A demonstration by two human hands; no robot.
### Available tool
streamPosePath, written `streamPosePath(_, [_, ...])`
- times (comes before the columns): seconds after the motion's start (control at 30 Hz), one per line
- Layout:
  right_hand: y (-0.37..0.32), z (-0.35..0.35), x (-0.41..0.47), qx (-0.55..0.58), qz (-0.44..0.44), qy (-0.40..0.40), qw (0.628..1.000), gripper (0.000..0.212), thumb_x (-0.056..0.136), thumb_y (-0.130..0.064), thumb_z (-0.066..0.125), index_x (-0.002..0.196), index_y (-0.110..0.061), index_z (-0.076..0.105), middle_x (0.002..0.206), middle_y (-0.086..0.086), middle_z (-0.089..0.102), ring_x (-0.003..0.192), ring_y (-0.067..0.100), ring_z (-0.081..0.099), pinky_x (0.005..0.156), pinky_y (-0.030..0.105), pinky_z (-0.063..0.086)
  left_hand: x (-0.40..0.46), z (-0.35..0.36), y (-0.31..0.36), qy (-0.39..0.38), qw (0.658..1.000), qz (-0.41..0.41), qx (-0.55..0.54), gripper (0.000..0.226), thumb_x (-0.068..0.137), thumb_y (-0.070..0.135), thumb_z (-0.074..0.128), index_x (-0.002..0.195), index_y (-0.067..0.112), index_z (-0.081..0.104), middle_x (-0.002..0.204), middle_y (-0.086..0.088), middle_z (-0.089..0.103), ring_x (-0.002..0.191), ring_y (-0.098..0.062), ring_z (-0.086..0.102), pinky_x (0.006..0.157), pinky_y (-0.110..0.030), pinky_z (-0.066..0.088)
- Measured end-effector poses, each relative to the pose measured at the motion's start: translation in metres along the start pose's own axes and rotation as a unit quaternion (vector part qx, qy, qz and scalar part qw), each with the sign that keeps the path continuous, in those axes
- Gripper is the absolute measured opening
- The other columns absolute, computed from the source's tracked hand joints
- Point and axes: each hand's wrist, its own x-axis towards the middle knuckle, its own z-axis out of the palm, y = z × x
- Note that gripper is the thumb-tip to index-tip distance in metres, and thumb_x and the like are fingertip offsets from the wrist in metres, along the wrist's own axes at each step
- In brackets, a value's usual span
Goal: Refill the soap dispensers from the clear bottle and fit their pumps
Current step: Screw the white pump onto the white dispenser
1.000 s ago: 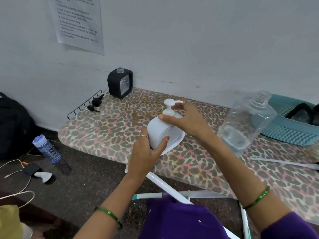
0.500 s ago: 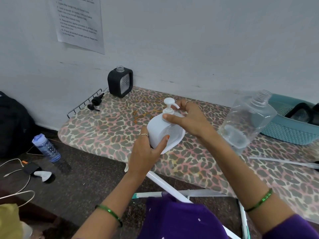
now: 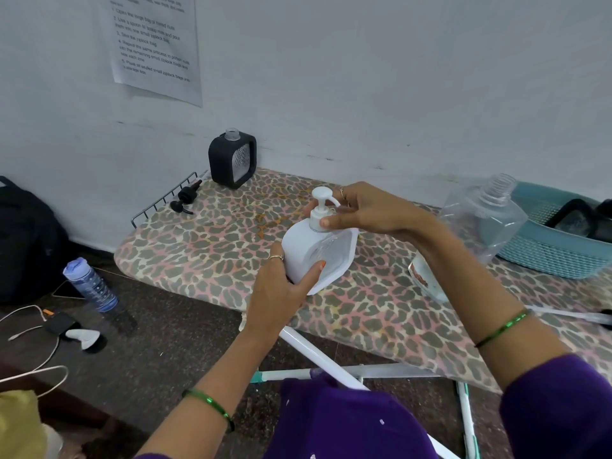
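My left hand (image 3: 278,289) grips the white dispenser (image 3: 311,253) on the ironing board (image 3: 205,240). My right hand (image 3: 367,210) pinches its white pump (image 3: 319,207) collar.

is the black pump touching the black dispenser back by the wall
Apart. The head view shows the black pump lying by the wire rack, with bare leopard-print cover between it and the black dispenser.

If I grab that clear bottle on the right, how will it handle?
The clear bottle looks nearly empty, so probably light and easily tipped. Its thin walls may flex under a squeeze. Its neck is uncapped, so any leftover soap could spill if tilted.
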Motion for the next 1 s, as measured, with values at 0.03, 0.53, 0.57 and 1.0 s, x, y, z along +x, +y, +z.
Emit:
streamPosePath(0.03, [0.000, 0.001, 0.002, -0.015, 0.000, 0.014, 1.000, 0.016, 0.088, -0.021, 0.067, 0.100, -0.033, 0.068, 0.102, -0.019, 0.069, 0.098, -0.002, 0.063, 0.089, 0.019, 0.044, 0.000, 0.000, 0.000, 0.003, 1.000, -0.003, 0.001, 0.050, 0.080, 0.058, 0.066, 0.101, 0.016, 0.049, 0.072, 0.000, 0.057, 0.053, -0.009, 0.055, 0.045, -0.022, 0.043])
streamPosePath(0.53, [0.007, 0.023, -0.004, -0.132, -0.028, 0.151, 0.979, 0.027, 0.086, -0.031, 0.069, 0.110, -0.017, 0.068, 0.103, -0.006, 0.066, 0.089, 0.005, 0.058, 0.079, 0.023, 0.043, -0.001, -0.007, 0.010, -0.021, 0.999, -0.023, -0.022, 0.046, 0.082, 0.045, 0.072, 0.107, 0.014, 0.050, 0.087, -0.002, 0.064, 0.058, -0.012, 0.065, 0.054, -0.038, 0.055])
streamPosePath(0.57, [0.005, 0.017, -0.004, -0.138, -0.031, 0.113, 0.984, 0.027, 0.086, -0.029, 0.069, 0.110, -0.016, 0.066, 0.104, -0.005, 0.066, 0.092, 0.008, 0.059, 0.084, 0.026, 0.045, -0.001, -0.008, 0.010, -0.026, 0.999, -0.021, -0.023, 0.045, 0.082, 0.043, 0.073, 0.109, 0.014, 0.051, 0.090, -0.001, 0.065, 0.067, -0.009, 0.066, 0.058, -0.034, 0.055])
streamPosePath(1.0, [-0.004, 0.008, 0.001, -0.217, -0.053, 0.053, 0.973, 0.024, 0.087, -0.021, 0.068, 0.104, -0.005, 0.061, 0.100, 0.009, 0.064, 0.092, 0.025, 0.059, 0.083, 0.038, 0.046, 0.006, -0.017, 0.002, -0.084, 0.992, -0.047, -0.078, 0.043, 0.078, 0.033, 0.080, 0.105, 0.043, 0.047, 0.106, 0.013, 0.065, 0.093, 0.003, 0.063, 0.077, -0.018, 0.054])
